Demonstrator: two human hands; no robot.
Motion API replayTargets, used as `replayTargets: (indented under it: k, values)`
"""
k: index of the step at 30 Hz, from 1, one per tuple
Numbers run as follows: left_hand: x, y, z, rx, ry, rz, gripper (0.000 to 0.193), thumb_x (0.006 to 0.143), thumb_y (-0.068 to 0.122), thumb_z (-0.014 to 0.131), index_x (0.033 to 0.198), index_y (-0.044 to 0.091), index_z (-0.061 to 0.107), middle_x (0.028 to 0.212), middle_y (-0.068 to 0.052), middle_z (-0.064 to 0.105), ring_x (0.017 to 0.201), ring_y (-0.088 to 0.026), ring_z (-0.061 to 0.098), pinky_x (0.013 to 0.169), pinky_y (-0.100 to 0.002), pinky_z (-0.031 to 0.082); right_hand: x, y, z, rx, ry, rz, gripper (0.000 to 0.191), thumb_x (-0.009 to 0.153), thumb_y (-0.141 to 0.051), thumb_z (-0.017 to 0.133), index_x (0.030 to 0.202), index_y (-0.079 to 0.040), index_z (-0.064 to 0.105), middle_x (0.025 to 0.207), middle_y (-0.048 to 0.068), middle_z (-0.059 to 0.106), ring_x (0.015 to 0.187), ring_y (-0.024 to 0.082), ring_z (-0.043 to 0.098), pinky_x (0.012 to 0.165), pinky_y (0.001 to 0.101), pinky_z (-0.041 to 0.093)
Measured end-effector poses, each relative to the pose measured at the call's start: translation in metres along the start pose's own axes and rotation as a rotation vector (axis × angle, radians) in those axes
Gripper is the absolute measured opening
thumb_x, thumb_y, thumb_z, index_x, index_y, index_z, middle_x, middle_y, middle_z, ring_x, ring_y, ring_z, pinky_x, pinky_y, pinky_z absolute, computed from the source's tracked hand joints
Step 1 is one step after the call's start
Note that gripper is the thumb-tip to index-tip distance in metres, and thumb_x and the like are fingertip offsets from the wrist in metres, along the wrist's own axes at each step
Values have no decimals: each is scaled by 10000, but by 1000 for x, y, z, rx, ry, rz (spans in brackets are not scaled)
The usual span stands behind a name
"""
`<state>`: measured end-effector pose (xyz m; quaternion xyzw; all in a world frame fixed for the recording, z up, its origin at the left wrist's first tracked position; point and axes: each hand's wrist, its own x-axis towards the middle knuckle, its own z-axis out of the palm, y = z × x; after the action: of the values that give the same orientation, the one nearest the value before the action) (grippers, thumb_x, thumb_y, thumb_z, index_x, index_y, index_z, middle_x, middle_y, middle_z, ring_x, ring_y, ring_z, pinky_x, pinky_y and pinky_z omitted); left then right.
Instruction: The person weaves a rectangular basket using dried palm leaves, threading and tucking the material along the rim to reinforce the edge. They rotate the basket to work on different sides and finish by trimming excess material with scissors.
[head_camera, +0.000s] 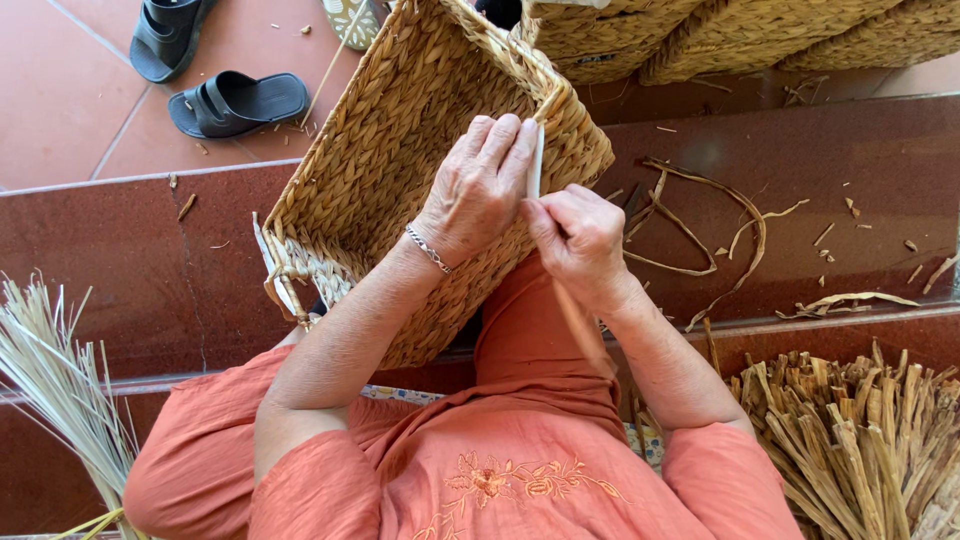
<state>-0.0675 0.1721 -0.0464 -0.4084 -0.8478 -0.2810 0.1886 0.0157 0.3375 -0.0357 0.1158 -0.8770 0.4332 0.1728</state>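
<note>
Sandals (215, 75) beyond woven basket (400, 190)

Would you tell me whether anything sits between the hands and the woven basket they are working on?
Nothing visible does: the left hand lies on the basket, and the right hand pinches a pale strip at its edge.

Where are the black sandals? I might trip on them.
In the head view, the black sandals lie at top left on the red tiled floor, left of the woven basket.

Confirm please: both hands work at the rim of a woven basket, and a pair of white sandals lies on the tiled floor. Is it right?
Not quite. In the head view both hands, left and right, work at the woven basket rim, but the sandals on the tiled floor are black.
</note>
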Motion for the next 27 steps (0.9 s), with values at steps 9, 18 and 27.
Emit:
replayTargets:
  k: [9, 18, 27]
  values:
    - [7, -39, 19, -1044, -44, -855, 283, 1045, 220, 629, 989, -19, 771, 831, -66, 760, 723, -173, 677, 688, -321, 572, 53, 42, -12, -14, 96, -126, 305, 1143, -379, 564, 1219, -89, 622, 1195, 103, 633, 1157, 273, 575, 1047, 434, 470]
    - [-8, -87, 25, -1553, 191, -1194, 139, 992, 90, 717, 1008, -48, 720, 825, -123, 750, 644, -149, 719, 611, -333, 681, 51, 41, -7, 147, -15, 162, 475, 1059, -233, 758, 1472, -72, 588, 1330, 77, 608, 1270, 226, 562, 1140, 363, 483]
    - [-4, -138, 19, -1109, 442, -1151, 801, 902, 1, 727, 1511, 123, 220, 783, -107, 732, 588, -150, 709, 495, -313, 648, 44, 44, 6, 169, 56, 158, 492, 1043, -213, 804, 1464, -79, 586, 1346, 58, 569, 1303, 209, 542, 1172, 358, 465]
